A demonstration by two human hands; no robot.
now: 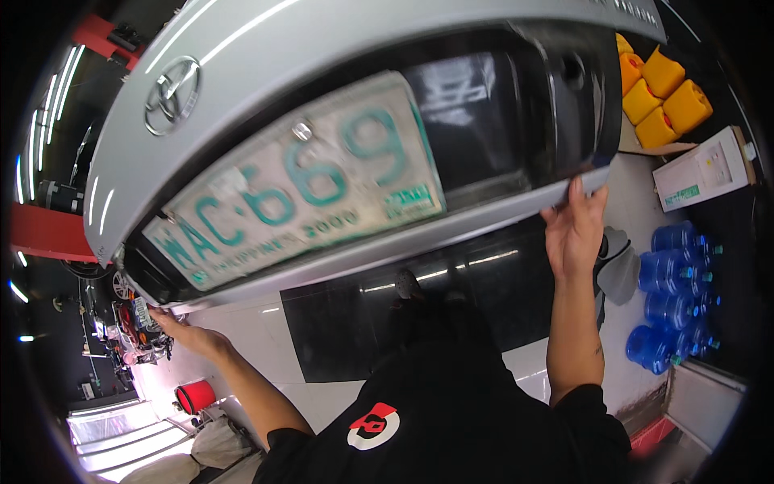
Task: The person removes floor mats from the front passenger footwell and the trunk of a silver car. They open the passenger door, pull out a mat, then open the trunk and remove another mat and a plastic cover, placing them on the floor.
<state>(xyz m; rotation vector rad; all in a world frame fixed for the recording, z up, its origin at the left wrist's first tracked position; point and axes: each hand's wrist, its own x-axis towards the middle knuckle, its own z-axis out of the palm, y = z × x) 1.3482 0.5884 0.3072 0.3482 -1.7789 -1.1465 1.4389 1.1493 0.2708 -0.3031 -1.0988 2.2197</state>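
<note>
A silver car trunk lid point(133, 173) spans the upper part of the head view, tilted so its left end hangs lower. Set in its dark recess is a worn white licence plate point(306, 165) with green characters, fastened by a bolt near its top. My right hand point(576, 230) grips the lid's lower edge near its right end, thumb and fingers closed about the rim. At the lower left corner, my left hand point(187, 332) holds the same edge, its fingertips partly hidden by the lid. Whether the lid is attached to a car cannot be made out.
Several blue water jugs point(669, 306) stand at the right, below a white carton point(701, 171) and stacked yellow jerrycans point(665, 101). A red bucket point(195, 396) and a parked motorcycle point(133, 331) are at the left. A dark panel point(330, 331) lies on the pale tiled floor.
</note>
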